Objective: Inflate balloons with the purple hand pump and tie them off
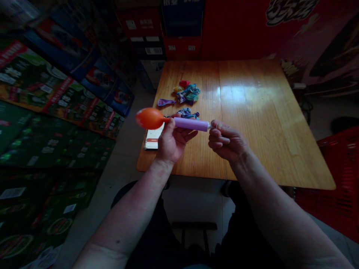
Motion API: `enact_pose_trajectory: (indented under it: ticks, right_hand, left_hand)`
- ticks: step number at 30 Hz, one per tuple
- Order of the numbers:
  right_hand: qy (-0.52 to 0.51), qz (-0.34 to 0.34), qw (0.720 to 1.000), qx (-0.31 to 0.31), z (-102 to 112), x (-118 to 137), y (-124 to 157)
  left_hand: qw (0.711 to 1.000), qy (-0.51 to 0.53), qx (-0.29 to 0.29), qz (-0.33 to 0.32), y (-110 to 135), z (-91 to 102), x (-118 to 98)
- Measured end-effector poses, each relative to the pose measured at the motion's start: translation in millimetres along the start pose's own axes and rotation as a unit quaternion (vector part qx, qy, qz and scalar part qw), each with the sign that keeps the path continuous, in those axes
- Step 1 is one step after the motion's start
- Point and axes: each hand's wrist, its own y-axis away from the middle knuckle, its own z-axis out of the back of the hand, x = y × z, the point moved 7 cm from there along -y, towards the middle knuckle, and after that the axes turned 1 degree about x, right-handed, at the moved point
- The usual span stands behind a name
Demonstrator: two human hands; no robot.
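Observation:
A purple balloon pump (192,124) is held level above the near part of the table. On its left end sits a partly inflated orange balloon (150,118). My left hand (173,140) is closed around the pump's nozzle end, the thumb pressed at the balloon's neck. At the other end, my right hand (226,140) has its fingers curled on the pump's pull handle, close to the barrel. Beyond my hands lie a heap of deflated balloons (190,93), a flat purple balloon (166,102) and a patterned bunch (185,112) partly hidden by my left hand.
A phone with a lit screen (153,140) lies on the wooden table (252,112), partly behind the balloon. Stacked cartons (56,89) line the left side. At the right stands a red plastic basket (342,179). Boxes (148,33) stand behind the table.

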Motion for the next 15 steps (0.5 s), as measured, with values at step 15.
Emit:
enact_pose_trajectory:
  ticks: [15]
  right_hand:
    - [0.017,0.021,0.999,0.027,-2.4,1.9,-2.5]
  left_hand:
    - [1.0,-0.023,0.004,-0.014,-1.5,-4.2,-4.4]
